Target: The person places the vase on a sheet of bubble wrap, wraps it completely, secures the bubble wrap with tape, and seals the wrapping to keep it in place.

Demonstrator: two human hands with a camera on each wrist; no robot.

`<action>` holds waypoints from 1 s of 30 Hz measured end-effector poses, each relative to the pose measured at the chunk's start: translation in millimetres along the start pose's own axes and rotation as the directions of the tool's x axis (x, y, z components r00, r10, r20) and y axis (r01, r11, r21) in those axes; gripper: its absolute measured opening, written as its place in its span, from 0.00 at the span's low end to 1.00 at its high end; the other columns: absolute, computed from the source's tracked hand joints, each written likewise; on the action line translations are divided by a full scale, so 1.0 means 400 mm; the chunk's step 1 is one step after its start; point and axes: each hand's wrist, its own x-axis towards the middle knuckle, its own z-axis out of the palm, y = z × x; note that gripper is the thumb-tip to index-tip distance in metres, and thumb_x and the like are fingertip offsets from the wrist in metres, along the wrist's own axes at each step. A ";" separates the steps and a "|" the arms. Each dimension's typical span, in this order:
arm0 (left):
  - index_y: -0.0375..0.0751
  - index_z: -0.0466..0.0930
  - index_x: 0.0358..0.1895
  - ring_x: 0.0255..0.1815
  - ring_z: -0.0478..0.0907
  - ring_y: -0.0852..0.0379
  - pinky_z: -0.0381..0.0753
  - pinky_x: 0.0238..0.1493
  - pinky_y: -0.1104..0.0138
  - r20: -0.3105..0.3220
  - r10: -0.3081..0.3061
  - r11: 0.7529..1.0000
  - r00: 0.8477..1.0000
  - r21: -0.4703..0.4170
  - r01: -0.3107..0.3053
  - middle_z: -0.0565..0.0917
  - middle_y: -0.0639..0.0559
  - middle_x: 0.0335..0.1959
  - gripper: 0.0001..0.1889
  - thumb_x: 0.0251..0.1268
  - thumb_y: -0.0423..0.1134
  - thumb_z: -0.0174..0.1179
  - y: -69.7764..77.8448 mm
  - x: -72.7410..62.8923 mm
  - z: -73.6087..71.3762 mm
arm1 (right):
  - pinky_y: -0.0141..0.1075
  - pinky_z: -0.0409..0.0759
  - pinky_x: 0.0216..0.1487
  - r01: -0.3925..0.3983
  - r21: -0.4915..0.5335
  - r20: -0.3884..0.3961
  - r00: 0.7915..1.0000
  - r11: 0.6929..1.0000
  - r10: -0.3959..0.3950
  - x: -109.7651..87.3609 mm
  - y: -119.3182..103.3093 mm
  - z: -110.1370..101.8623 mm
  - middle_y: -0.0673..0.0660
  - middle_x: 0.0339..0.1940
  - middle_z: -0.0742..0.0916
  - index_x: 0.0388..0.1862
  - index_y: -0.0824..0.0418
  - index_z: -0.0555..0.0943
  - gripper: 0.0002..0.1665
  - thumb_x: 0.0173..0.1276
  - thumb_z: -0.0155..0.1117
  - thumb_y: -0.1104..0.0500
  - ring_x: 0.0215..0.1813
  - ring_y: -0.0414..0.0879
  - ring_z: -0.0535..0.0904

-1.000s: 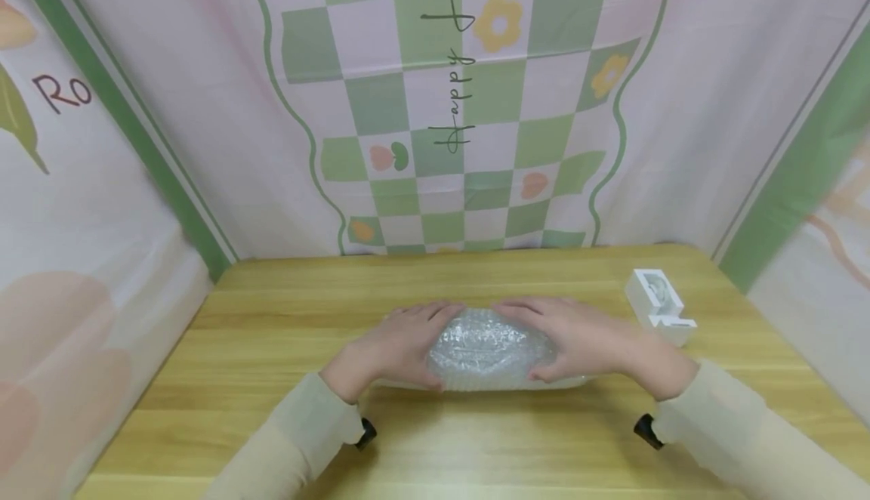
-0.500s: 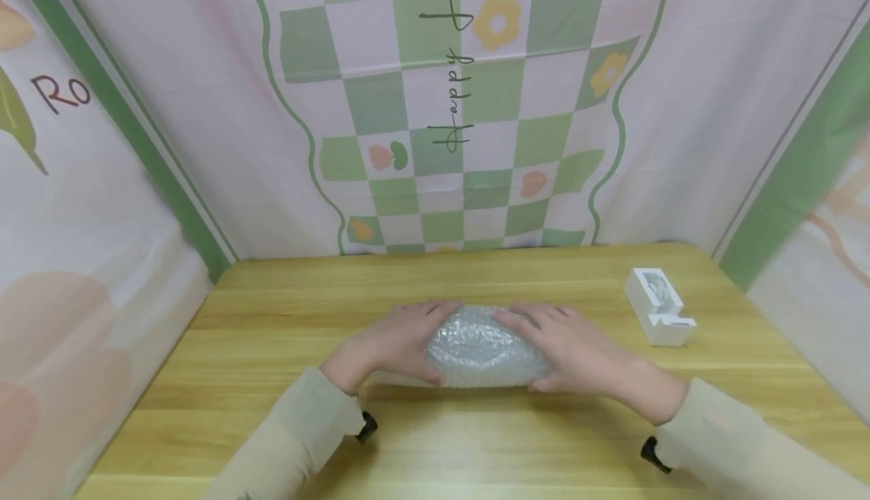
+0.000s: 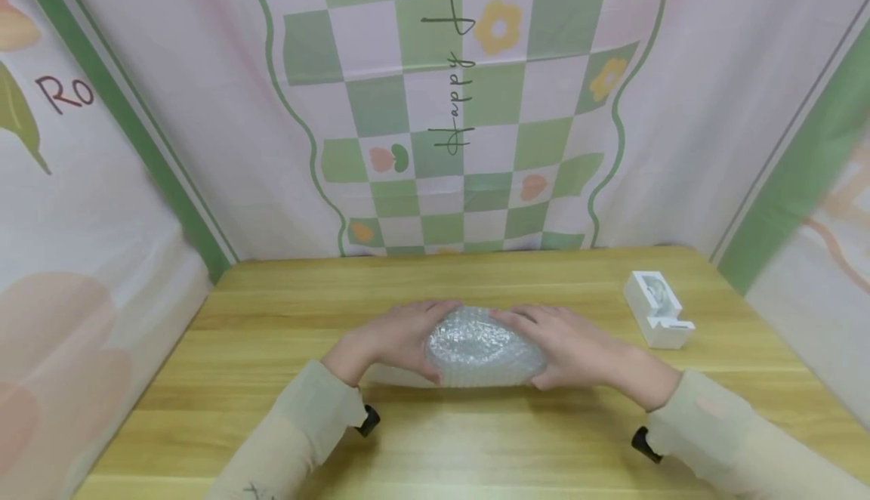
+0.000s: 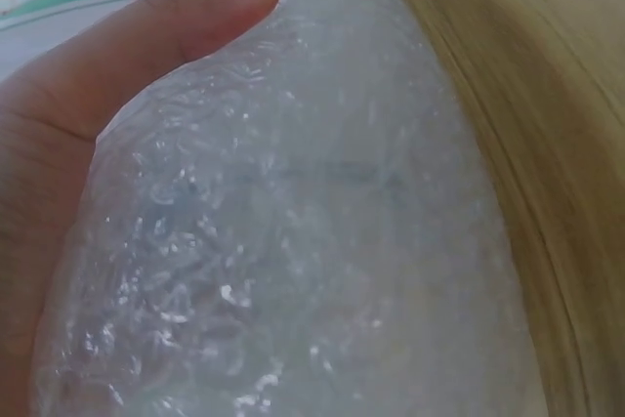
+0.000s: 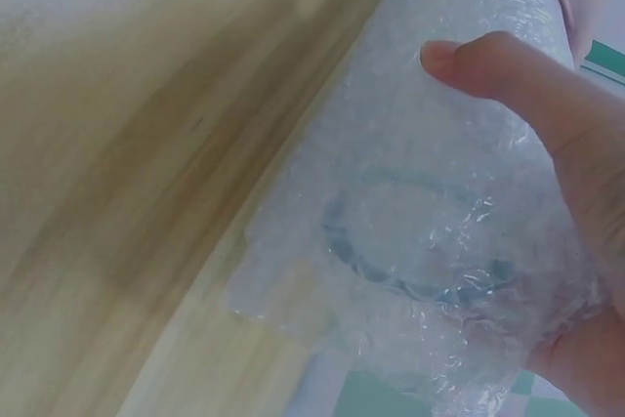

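A bundle rolled in clear bubble wrap (image 3: 479, 349) lies along the middle of the wooden table. My left hand (image 3: 397, 337) grips its left part, with the thumb (image 4: 195, 31) pressed on the near side. My right hand (image 3: 578, 345) holds the right part, its thumb (image 5: 479, 61) likewise on the near side and its fingers over the top. Through the wrap in the right wrist view shows a dark bluish ring-shaped edge (image 5: 430, 290); the object itself is too blurred to name. Loose wrap (image 5: 283, 290) extends past the right hand.
A white tape dispenser (image 3: 655, 311) with a roll of clear tape stands at the right of the table (image 3: 306, 288). Behind the table and along both sides hang printed cloths, with a green and white checkered pattern (image 3: 489, 137) at the back.
My right hand has shifted its hold slightly and the wrap that stuck out at the right is now behind it. The left hand and the dispenser stay nearly in place.
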 end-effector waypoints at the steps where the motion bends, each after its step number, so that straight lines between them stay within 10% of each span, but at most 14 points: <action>1: 0.41 0.51 0.82 0.75 0.65 0.45 0.66 0.75 0.53 0.006 -0.001 1.000 1.000 -0.003 0.001 0.64 0.44 0.78 0.63 0.44 0.52 0.84 0.000 0.000 0.000 | 0.61 0.81 0.57 0.002 0.002 0.003 1.000 1.000 -0.002 0.000 0.001 0.000 0.66 0.63 0.81 0.77 0.60 0.67 0.62 0.43 0.86 0.50 0.58 0.63 0.81; 30: 0.45 0.45 0.84 0.80 0.56 0.49 0.58 0.78 0.56 0.137 -0.054 0.985 0.989 -0.155 0.075 0.54 0.46 0.83 0.63 0.49 0.50 0.81 -0.001 0.005 -0.010 | 0.60 0.80 0.59 -0.085 0.189 0.172 0.984 0.978 0.052 0.004 0.011 -0.028 0.66 0.66 0.80 0.78 0.61 0.66 0.61 0.44 0.83 0.53 0.62 0.62 0.79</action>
